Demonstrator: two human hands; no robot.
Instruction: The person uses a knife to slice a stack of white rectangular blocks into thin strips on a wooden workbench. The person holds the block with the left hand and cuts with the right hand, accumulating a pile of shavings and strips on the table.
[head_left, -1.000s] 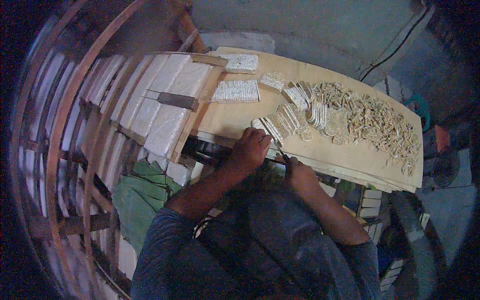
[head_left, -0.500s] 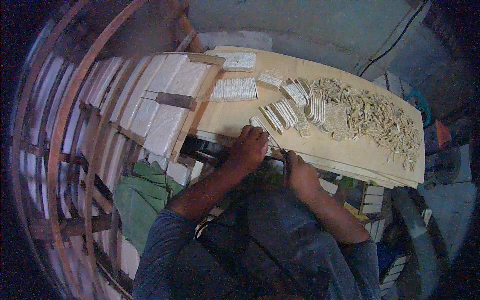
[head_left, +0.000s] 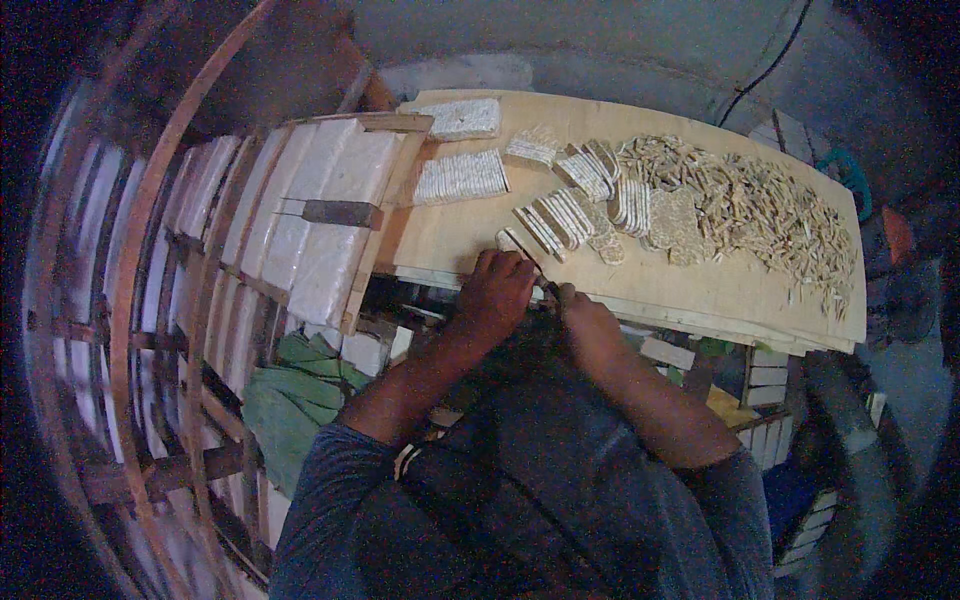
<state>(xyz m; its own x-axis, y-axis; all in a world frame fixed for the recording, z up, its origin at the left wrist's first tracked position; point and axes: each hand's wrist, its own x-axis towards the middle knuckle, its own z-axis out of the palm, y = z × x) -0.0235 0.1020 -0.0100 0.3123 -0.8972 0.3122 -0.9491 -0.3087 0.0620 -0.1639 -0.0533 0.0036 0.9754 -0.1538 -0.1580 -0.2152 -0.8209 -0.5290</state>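
Right hand (head_left: 588,318), closed round a thin dark-handled blade (head_left: 548,288), has advanced toward the left hand (head_left: 497,285), whose bent fingers grip a pale speckled block (head_left: 507,240) protruding ahead of them; slicing apparently underway, next stroke requiring steady pressure.

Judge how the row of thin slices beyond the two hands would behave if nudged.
The row of thin slices would probably fan out or topple, since they appear to stand on edge with gaps between some. Each is likely light, being thin. One might snap if pinched hard, given that thinness, though the material is unclear.
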